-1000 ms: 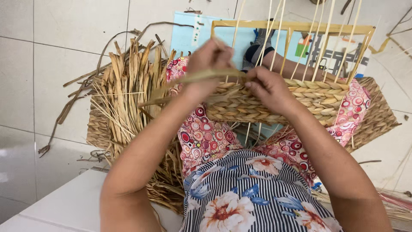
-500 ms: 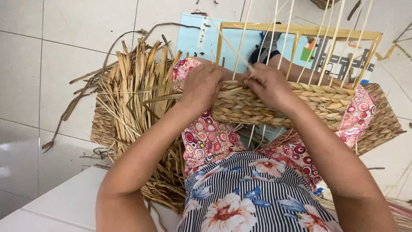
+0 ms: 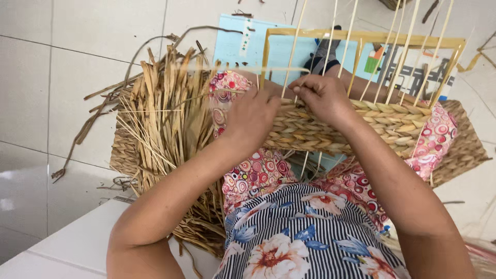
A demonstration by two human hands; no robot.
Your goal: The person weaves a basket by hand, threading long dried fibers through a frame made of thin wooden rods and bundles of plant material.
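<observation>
Floor: pale tiled floor under everything.
Dried reeds: a big loose heap of dried reeds lies left of the lap, just beside the left arm.
Basket: half-woven basket rests across the knees; its yellow frame and thin upright stakes rise in front of the hands.
Mat: light-blue mat behind the frame.
Left hand: left hand lies on the weave, fingers curled against it; whether they pinch a strand cannot be told.
Right hand: right hand, fingers pinched on a strand at the woven rim.
</observation>
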